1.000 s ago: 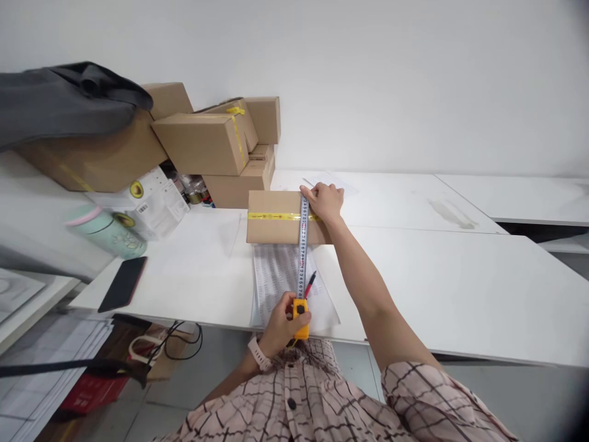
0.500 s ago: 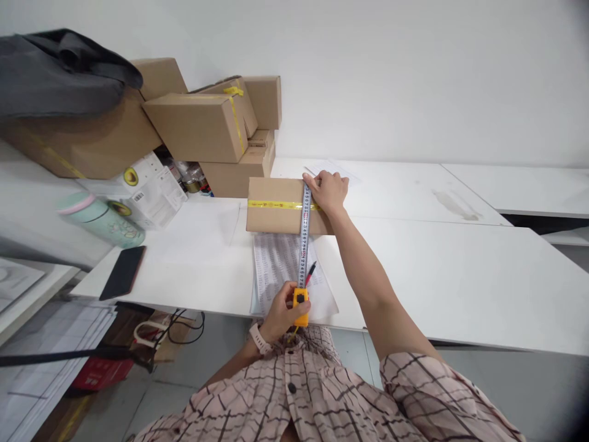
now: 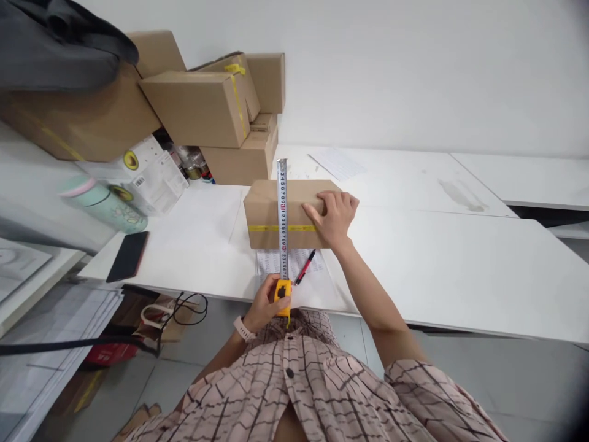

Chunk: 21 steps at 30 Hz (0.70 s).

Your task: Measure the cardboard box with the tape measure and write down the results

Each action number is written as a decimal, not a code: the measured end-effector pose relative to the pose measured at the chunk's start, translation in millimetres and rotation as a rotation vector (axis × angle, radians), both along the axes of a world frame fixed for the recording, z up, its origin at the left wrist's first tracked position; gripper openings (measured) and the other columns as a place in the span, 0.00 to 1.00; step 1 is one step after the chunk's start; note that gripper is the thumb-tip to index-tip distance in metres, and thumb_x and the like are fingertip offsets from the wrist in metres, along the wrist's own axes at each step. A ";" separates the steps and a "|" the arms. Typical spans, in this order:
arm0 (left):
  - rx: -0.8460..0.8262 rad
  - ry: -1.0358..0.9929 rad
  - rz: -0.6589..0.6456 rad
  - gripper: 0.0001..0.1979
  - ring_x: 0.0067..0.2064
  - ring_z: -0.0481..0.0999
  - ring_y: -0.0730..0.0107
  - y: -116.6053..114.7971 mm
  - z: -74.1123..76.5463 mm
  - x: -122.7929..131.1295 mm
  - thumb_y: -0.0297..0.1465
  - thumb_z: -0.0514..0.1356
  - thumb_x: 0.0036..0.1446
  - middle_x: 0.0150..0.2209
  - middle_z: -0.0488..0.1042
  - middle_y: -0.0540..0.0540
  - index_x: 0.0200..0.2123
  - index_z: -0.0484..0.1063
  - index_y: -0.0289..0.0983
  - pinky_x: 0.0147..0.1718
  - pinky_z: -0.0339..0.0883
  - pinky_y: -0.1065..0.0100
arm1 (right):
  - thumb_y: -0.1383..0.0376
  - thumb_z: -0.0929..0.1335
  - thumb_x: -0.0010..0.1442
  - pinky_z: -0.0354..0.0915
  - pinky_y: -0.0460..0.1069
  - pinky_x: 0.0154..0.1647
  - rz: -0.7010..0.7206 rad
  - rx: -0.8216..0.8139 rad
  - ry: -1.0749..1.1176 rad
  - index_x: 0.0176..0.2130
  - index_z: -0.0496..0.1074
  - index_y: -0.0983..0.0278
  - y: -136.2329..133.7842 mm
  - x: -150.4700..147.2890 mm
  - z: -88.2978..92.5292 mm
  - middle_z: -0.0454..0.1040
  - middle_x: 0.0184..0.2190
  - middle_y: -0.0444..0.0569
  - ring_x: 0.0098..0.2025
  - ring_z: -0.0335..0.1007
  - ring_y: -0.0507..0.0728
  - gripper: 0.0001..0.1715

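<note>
My left hand [image 3: 264, 302] is wrapped round a yellow tape measure [image 3: 282, 299] close to the table's front edge. Its blade [image 3: 283, 215] is pulled out away from me, passing over a small cardboard box [image 3: 299, 196], with the hooked end beyond the box's far edge. Yellow packing tape runs along the box's near side. My right hand [image 3: 338, 216] grips the box's right end, fingers over the top and thumb pointing left. Under and in front of the box lie printed sheets [image 3: 322, 279], and a red and black pen [image 3: 305, 267] rests on them.
Stacked cardboard boxes [image 3: 193, 110] stand at the back left, with a dark bag [image 3: 59, 55] on top. A green bottle [image 3: 103, 205], white cartons [image 3: 156, 178] and a phone [image 3: 127, 256] are on the table's left. Another sheet [image 3: 338, 164] lies behind the box.
My right hand has moved off the tape's end and onto the box, which is now turned so its taped face is nearer me. The tape measure has shifted left, its end now free.
</note>
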<state>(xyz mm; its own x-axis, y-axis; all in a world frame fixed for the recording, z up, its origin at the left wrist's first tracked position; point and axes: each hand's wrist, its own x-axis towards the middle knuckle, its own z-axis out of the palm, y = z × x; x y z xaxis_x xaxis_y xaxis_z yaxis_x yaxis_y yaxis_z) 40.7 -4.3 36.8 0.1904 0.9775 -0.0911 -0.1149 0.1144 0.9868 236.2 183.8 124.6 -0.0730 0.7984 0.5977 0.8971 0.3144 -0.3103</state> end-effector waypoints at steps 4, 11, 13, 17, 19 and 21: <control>-0.007 -0.011 -0.012 0.25 0.41 0.73 0.66 2.1 2.6 -0.6 0.41 0.69 0.52 0.47 0.75 0.43 0.49 0.66 0.39 0.41 0.69 0.66 | 0.46 0.62 0.68 0.48 0.61 0.62 0.074 -0.078 0.001 0.52 0.74 0.61 -9.4 -0.6 -27.4 0.74 0.56 0.58 0.58 0.64 0.66 0.28; 0.040 0.205 -0.065 0.26 0.38 0.73 0.65 1.3 14.3 7.5 0.40 0.70 0.50 0.42 0.74 0.45 0.50 0.68 0.39 0.37 0.68 0.66 | 0.46 0.40 0.71 0.65 0.57 0.45 0.162 -0.097 0.542 0.58 0.71 0.58 -6.2 17.1 21.7 0.79 0.47 0.54 0.45 0.74 0.59 0.44; 0.106 0.367 -0.090 0.26 0.38 0.73 0.63 1.1 21.8 10.9 0.39 0.71 0.49 0.40 0.74 0.46 0.50 0.70 0.40 0.38 0.68 0.65 | 0.43 0.43 0.71 0.66 0.54 0.37 0.232 -0.042 0.649 0.56 0.72 0.58 -13.7 31.3 44.5 0.79 0.41 0.53 0.37 0.75 0.57 0.44; 0.198 0.464 -0.042 0.30 0.48 0.74 0.54 2.3 33.3 15.0 0.38 0.72 0.46 0.47 0.74 0.43 0.53 0.72 0.43 0.48 0.68 0.59 | 0.40 0.52 0.70 0.63 0.51 0.26 0.258 0.040 0.801 0.41 0.77 0.59 -45.5 54.0 60.7 0.75 0.28 0.49 0.25 0.69 0.53 0.37; 0.202 0.435 0.007 0.41 0.51 0.73 0.54 4.1 36.0 16.3 0.38 0.73 0.45 0.54 0.71 0.42 0.62 0.65 0.44 0.50 0.68 0.59 | 0.40 0.57 0.69 0.62 0.51 0.23 0.250 -0.027 0.878 0.35 0.76 0.59 -66.0 53.6 48.4 0.74 0.25 0.47 0.21 0.65 0.52 0.33; 0.217 0.430 0.042 0.51 0.51 0.73 0.56 6.0 37.4 18.2 0.37 0.75 0.44 0.57 0.69 0.40 0.68 0.54 0.45 0.51 0.67 0.58 | 0.41 0.62 0.67 0.64 0.51 0.24 0.270 -0.181 0.934 0.31 0.76 0.59 -87.5 43.9 25.0 0.74 0.24 0.46 0.20 0.65 0.52 0.30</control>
<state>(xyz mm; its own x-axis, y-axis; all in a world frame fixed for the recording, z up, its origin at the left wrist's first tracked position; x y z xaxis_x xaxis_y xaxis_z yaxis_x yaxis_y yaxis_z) 58.9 1.7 74.2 0.1402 0.9886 0.0544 0.3090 -0.0959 0.9462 280.1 96.3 149.6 0.1722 0.9094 0.3785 0.1724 0.3505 -0.9206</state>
